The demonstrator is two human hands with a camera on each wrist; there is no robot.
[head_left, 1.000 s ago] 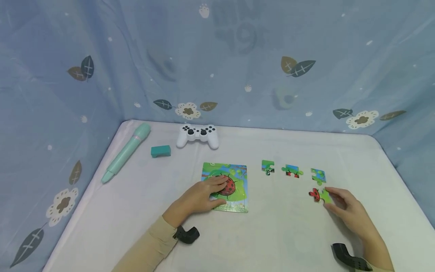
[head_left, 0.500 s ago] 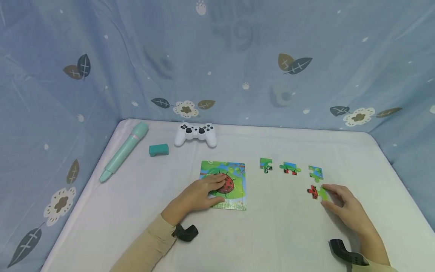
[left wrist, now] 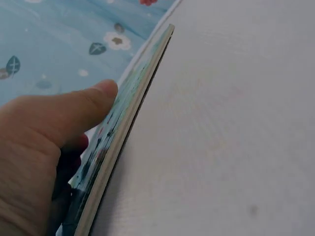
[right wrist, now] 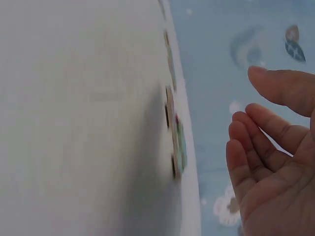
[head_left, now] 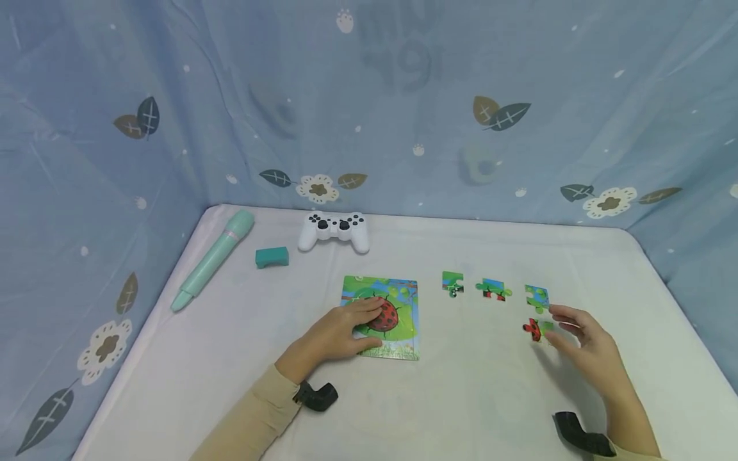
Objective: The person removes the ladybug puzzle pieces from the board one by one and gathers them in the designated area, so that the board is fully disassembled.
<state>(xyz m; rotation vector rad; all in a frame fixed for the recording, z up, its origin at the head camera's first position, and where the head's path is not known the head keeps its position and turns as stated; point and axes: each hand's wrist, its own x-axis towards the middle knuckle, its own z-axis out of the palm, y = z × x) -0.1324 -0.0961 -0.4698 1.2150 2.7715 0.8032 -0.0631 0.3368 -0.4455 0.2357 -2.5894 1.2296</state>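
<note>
My left hand (head_left: 337,331) rests on a square ladybug jigsaw puzzle (head_left: 403,349), fingers over the picture. In the left wrist view, the thumb (left wrist: 93,101) lies over the puzzle's edge. On the right, my right hand (head_left: 590,352) hovers with fingers spread and nothing held, just beside a loose puzzle piece (head_left: 533,329) showing red ladybug and green. Its relaxed fingers (right wrist: 238,162) are apart from the pieces in the right wrist view. Behind lie three more loose pieces: a green one (head_left: 452,282), a blue-green one (head_left: 493,288) and a corner piece (head_left: 537,297).
Toward the back of the white table (head_left: 461,403) sits a white game controller (head_left: 334,232). A teal block (head_left: 272,257) and a mint microphone-shaped toy (head_left: 213,261) lie at the left. Blue patterned cloth (head_left: 403,115) stands behind the table.
My right hand has let go of the ladybug piece and lifted off it, fingers spreading wider. That piece stays on the table. The left hand keeps its place on the puzzle.
</note>
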